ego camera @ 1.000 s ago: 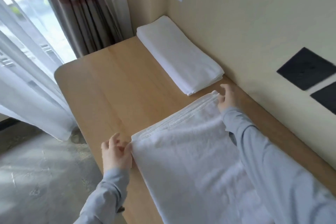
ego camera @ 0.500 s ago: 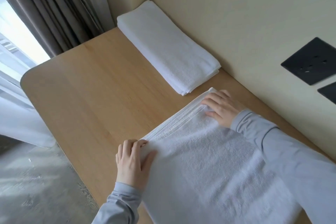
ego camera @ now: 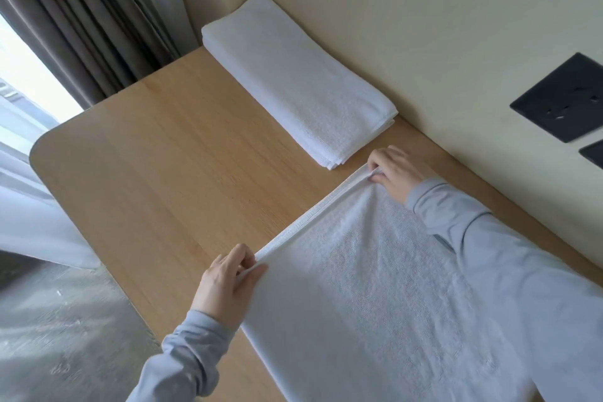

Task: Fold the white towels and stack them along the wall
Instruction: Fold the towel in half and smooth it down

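Observation:
A white towel (ego camera: 365, 287) lies spread on the wooden table (ego camera: 163, 166), its hemmed far edge running from near left to far right. My left hand (ego camera: 228, 281) pinches the near-left corner of that edge. My right hand (ego camera: 393, 173) pinches the far-right corner, close to the wall. The edge is slightly raised between both hands. A folded stack of white towels (ego camera: 293, 81) rests along the cream wall (ego camera: 424, 26), just beyond my right hand and not touching it.
Brown curtains (ego camera: 81, 26) and a sheer white curtain (ego camera: 29, 206) hang left of the table's rounded corner. Black wall plates (ego camera: 561, 98) sit on the wall at right. Grey floor (ego camera: 65, 336) shows below the table's left edge.
Both hands went from pressing flat on the towel's far edge to pinching its two corners. The view shifted slightly.

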A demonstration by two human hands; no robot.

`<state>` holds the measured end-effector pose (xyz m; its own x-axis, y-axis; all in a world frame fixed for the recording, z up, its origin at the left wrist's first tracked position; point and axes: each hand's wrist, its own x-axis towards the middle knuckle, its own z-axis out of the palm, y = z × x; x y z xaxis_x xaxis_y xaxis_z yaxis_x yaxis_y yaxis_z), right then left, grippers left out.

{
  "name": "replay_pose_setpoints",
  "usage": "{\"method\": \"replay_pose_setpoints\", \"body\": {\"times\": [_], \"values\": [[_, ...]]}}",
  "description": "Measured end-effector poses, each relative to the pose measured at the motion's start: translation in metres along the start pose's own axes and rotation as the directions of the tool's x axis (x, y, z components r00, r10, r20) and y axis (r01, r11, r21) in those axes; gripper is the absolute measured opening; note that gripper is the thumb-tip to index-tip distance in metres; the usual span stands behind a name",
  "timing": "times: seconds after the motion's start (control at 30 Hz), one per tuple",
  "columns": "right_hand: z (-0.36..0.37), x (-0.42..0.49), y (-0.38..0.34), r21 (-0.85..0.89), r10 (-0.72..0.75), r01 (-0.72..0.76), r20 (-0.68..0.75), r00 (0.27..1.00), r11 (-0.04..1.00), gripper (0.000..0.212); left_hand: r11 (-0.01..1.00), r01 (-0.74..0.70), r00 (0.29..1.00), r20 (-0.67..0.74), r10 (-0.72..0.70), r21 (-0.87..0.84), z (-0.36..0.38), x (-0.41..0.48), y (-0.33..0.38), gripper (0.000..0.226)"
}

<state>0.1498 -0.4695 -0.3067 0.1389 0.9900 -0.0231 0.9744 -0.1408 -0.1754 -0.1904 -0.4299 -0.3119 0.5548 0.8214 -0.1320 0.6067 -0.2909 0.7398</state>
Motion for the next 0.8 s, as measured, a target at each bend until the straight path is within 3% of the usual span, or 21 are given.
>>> {"method": "replay_pose_setpoints", "body": {"times": [0.13, 0.23, 0.33, 0.47, 0.57, 0.63, 0.7, 0.73, 0.77, 0.8], "values": [[-0.004, -0.003, -0.004, -0.081, -0.021, 0.016, -0.059, 0.998, 0.997, 0.016, 0.999, 0.029, 0.999, 0.034, -0.029, -0.021, -0.004, 0.005, -0.003, 0.025], [-0.011, 0.003, -0.004, -0.13, -0.021, 0.02, -0.003, 1.0, 0.991, 0.013, 0.999, 0.037, 0.997, 0.072, -0.035, -0.035, -0.008, 0.008, -0.006, 0.031], [-0.013, 0.009, -0.005, -0.107, 0.047, -0.042, 0.043, 0.998, 0.993, 0.014, 0.999, 0.036, 0.995, 0.094, -0.032, -0.039, -0.011, 0.011, -0.008, 0.031], [-0.006, 0.005, -0.014, -0.082, 0.114, -0.116, -0.035, 0.993, 0.99, 0.014, 0.994, 0.086, 0.99, 0.115, -0.078, -0.074, -0.01, 0.014, -0.01, 0.026], [0.001, -0.007, -0.024, -0.089, 0.165, -0.19, -0.235, 0.958, 0.978, 0.013, 0.986, 0.135, 0.99, 0.056, -0.13, -0.1, -0.006, 0.011, -0.009, 0.026], [0.001, -0.017, -0.036, -0.024, 0.257, -0.3, -0.457, 0.852, 0.954, 0.015, 0.981, 0.157, 0.984, -0.071, -0.165, -0.11, 0.0, 0.004, -0.004, 0.026], [0.003, -0.028, -0.057, 0.072, 0.187, -0.182, -0.614, 0.767, 0.981, 0.016, 0.984, 0.166, 0.958, -0.224, -0.178, -0.07, 0.01, -0.003, 0.003, 0.022], [0.011, -0.035, -0.07, 0.093, 0.082, -0.033, -0.588, 0.805, 0.995, 0.02, 0.983, 0.175, 0.942, -0.28, -0.185, -0.061, 0.015, -0.006, 0.006, 0.02], [0.023, -0.041, -0.084, 0.04, -0.077, 0.105, -0.432, 0.899, 0.994, 0.028, 0.981, 0.183, 0.929, -0.315, -0.195, -0.065, 0.019, -0.008, 0.009, 0.02], [0.035, -0.049, -0.098, -0.097, -0.237, 0.227, -0.109, 0.965, 0.969, 0.04, 0.981, 0.181, 0.921, -0.336, -0.195, -0.074, 0.023, -0.009, 0.009, 0.02]]}}
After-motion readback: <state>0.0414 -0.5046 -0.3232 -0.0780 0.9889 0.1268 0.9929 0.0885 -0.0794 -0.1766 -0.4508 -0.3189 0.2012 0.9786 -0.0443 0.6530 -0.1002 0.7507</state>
